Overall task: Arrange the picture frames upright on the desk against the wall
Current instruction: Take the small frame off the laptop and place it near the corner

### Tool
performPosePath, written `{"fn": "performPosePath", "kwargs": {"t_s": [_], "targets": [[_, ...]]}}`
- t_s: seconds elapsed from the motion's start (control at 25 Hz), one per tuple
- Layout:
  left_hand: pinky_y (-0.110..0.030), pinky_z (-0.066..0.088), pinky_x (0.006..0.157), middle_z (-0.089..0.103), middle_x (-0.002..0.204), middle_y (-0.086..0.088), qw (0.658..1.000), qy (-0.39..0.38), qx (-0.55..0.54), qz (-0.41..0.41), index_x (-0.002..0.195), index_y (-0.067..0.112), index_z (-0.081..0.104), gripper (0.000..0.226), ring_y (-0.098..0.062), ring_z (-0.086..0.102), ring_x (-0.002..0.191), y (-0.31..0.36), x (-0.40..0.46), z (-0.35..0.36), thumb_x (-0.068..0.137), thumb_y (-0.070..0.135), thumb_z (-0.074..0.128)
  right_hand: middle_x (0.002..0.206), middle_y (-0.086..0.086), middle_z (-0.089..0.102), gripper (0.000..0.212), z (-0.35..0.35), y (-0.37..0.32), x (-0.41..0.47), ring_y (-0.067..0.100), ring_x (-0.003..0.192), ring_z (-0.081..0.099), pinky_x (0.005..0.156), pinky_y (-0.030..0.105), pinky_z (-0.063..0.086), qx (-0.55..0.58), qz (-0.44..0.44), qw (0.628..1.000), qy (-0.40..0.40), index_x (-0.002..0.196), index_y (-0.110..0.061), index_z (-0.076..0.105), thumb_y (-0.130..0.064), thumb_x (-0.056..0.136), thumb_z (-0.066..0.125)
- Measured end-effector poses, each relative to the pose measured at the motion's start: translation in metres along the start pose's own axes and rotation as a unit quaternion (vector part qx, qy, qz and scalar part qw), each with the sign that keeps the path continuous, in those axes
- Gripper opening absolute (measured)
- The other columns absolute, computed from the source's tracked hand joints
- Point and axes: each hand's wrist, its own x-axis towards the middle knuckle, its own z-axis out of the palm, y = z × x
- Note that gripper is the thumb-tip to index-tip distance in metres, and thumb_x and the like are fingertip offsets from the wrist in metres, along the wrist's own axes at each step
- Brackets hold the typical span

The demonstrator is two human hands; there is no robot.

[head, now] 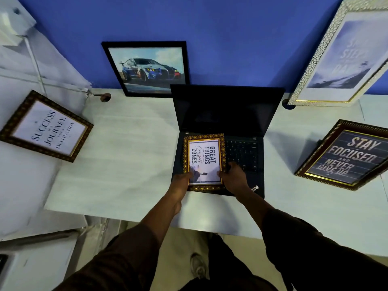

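A small gold-patterned frame reading "Great things" lies over the left side of an open laptop's keyboard. My left hand grips its lower left edge and my right hand grips its lower right edge. A black-framed car picture leans upright against the blue wall. A tall silver-white frame leans against the wall at the right. A "Success is a journey" frame rests at the left. A dark "Stay focused" frame rests at the right.
The black laptop stands open at the desk's middle, its screen towards the wall. The white desk has two cable holes near the wall. A white partition and shelf rise at the left. Floor and my shoe show below the front edge.
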Motion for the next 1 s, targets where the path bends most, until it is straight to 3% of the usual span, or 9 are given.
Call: {"fn": "performPosePath", "kwargs": {"t_s": [0.12,0.2,0.28,0.36,0.44,0.56,0.68,0.8,1.0], "targets": [[-0.030,0.038,0.077,0.070,0.115,-0.002,0.999,0.019,-0.014,-0.026,0.111,0.024,0.065,0.028,-0.019,0.061,0.102,0.003,-0.002,-0.001,0.096,0.043,0.052,0.122,0.008,0.068,0.034,-0.010,-0.004,0.005,0.023,0.103,0.066,0.073,0.021,0.051,0.006,-0.059,0.997,-0.048,0.126,-0.008,0.058,-0.015,0.093,0.064],[-0.032,0.039,0.074,0.066,0.124,-0.008,0.998,0.038,-0.024,-0.038,0.129,0.013,0.054,0.046,-0.022,0.061,0.105,0.004,-0.001,-0.005,0.094,0.044,0.055,0.121,0.009,0.070,0.030,-0.018,-0.010,0.006,0.021,0.101,0.069,0.074,0.024,0.056,0.019,-0.106,0.991,-0.078,0.124,-0.009,0.058,-0.017,0.095,0.063],[-0.035,0.042,0.086,0.059,0.132,-0.012,0.996,0.084,-0.012,-0.017,0.141,0.010,0.040,0.061,-0.026,0.058,0.113,0.012,-0.002,-0.014,0.093,0.042,0.059,0.119,0.008,0.071,0.029,-0.027,-0.026,0.006,0.020,0.100,0.071,0.078,0.028,0.060,0.018,-0.149,0.982,-0.112,0.124,-0.012,0.059,-0.020,0.096,0.061],[-0.038,0.044,0.099,0.049,0.145,-0.016,0.983,0.162,0.044,0.074,0.149,0.013,0.032,0.073,-0.030,0.053,0.128,0.025,-0.006,-0.034,0.090,0.041,0.065,0.114,0.002,0.071,0.027,-0.036,-0.047,0.005,0.017,0.100,0.071,0.079,0.026,0.060,0.014,-0.189,0.969,-0.157,0.124,-0.017,0.061,-0.021,0.097,0.059],[-0.039,0.043,0.105,0.047,0.146,-0.010,0.950,0.226,0.106,0.190,0.149,0.017,0.036,0.073,-0.025,0.049,0.131,0.040,-0.014,-0.059,0.088,0.041,0.068,0.108,-0.006,0.072,0.026,-0.043,-0.076,0.003,0.012,0.097,0.072,0.077,0.020,0.058,-0.008,-0.238,0.949,-0.206,0.123,-0.021,0.064,-0.021,0.098,0.059],[-0.041,0.050,0.101,0.065,0.127,0.002,0.940,0.208,0.138,0.232,0.129,0.023,0.059,0.043,-0.017,0.061,0.117,0.054,-0.024,-0.096,0.091,0.044,0.060,0.107,-0.001,0.076,0.029,-0.042,-0.126,0.007,0.012,0.096,0.074,0.081,0.027,0.060,-0.020,-0.291,0.925,-0.245,0.123,-0.017,0.069,-0.019,0.094,0.064],[-0.045,0.058,0.092,0.077,0.112,-0.001,0.960,0.153,-0.004,0.233,0.116,0.022,0.069,0.029,-0.020,0.075,0.099,0.056,-0.045,-0.120,0.097,0.039,0.054,0.102,0.008,0.077,0.025,-0.029,-0.178,0.002,0.015,0.088,0.075,0.078,0.028,0.059,0.047,-0.317,0.920,-0.227,0.111,-0.011,0.073,-0.017,0.087,0.073],[-0.048,0.059,0.086,0.076,0.113,-0.009,0.939,0.172,-0.160,0.250,0.119,0.015,0.069,0.028,-0.028,0.075,0.100,0.050,-0.059,-0.133,0.100,0.028,0.054,0.100,0.012,0.077,0.026,-0.011,-0.208,-0.010,0.018,0.085,0.075,0.074,0.028,0.058,0.171,-0.262,0.924,-0.220,0.110,-0.008,0.070,-0.025,0.091,0.068],[-0.052,0.057,0.088,0.074,0.117,-0.016,0.903,0.197,-0.294,0.244,0.120,0.013,0.069,0.035,-0.033,0.074,0.101,0.048,-0.080,-0.160,0.101,0.035,0.051,0.100,0.012,0.079,0.035,0.044,-0.225,-0.033,0.034,0.089,0.076,0.084,0.054,0.059,0.204,-0.124,0.936,-0.258,0.113,-0.013,0.070,-0.039,0.100,0.052]]}}
